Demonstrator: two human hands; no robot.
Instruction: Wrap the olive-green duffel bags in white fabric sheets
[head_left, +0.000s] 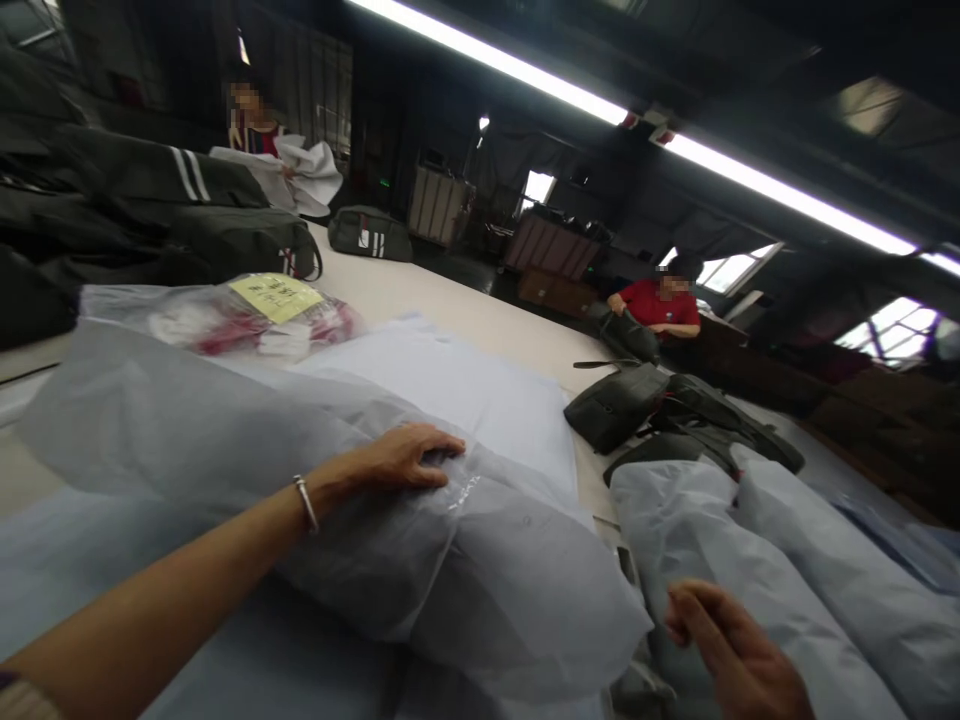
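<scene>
Before me lies a translucent white wrapping bag (517,570), bulging around a darker thing that I cannot make out. My left hand (420,455), with a bracelet at its wrist, rests on top of it, thumb and fingers apart. Just beside the fingertips a shiny strip of clear tape (465,492) sits on the wrap. My right hand (739,650) is at the lower right, off the bag's end. Its fingers are pinched together; anything between them is too small or hidden to tell. Flat white sheets (450,370) lie under and behind the bag.
Wrapped white bundles (690,520) lie on the right, with dark green bags (622,405) behind. More dark bags (225,235) are piled at the left. A clear packet (274,315) bears a yellow label. Two people (652,305) (259,135) stand across the table (442,290).
</scene>
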